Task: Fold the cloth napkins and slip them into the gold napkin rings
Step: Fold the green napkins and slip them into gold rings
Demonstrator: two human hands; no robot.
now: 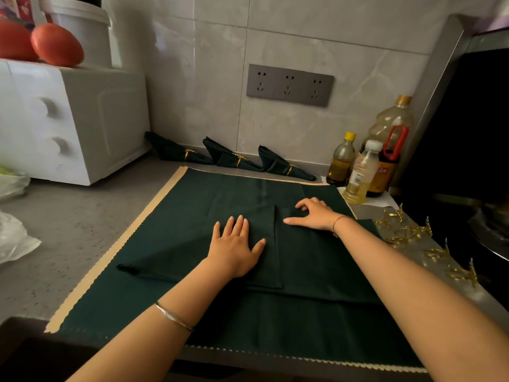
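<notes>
Left hand [237, 246] and right hand [314, 215], fingers spread, press the napkin [303, 260] on a grey counter [82, 230] below a tiled wall [206, 78].

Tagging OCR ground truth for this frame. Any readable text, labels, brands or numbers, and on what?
Nothing here can be read and quoted.
Red label on the dark sauce bottle: light characters, too blurred to read.
White label on the clear oil bottle: print too small to read.
Print on the colourful packet, top left: blurred, no words legible.
Face of the wall socket plate: no markings visible.
</notes>
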